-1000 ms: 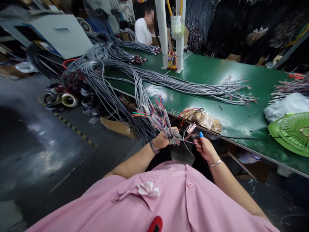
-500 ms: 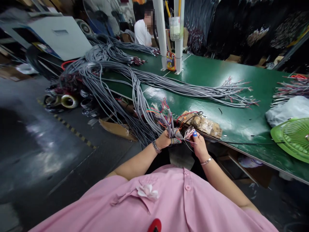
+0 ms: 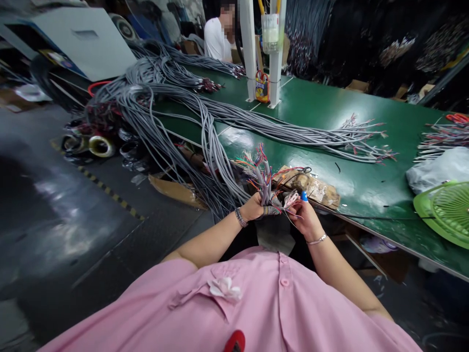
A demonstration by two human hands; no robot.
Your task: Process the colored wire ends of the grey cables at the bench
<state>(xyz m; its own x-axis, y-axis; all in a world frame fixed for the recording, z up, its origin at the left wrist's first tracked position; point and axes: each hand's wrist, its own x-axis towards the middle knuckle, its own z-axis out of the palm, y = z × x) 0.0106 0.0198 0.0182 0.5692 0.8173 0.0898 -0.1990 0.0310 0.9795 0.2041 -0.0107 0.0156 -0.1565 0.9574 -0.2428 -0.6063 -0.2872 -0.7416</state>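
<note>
A bundle of grey cables (image 3: 266, 183) with stripped, multicoloured wire ends is gripped in my left hand (image 3: 252, 207). The ends fan out upward and to the right from the fist. My right hand (image 3: 307, 219) is closed at the right side of the bundle, thumb and fingers pinching thin wires (image 3: 289, 208). A blue finger cot (image 3: 304, 196) covers one digit of that hand. Just behind the hands, a tape-wrapped block (image 3: 315, 188) lies at the table edge, with red and black wires on its left end.
Long grey cables (image 3: 278, 132) stretch across the green table (image 3: 318, 105) and hang over its front edge at left. A white post (image 3: 274, 58) stands on it. At right are a green fan (image 3: 445, 210) and a plastic bag (image 3: 427, 168). A person (image 3: 216, 36) sits behind.
Both hands and the cable bundle have shifted slightly right in view, along with a small camera shift. My right-hand fingers have moved a little at the wires, the blue-covered digit now raised higher.
</note>
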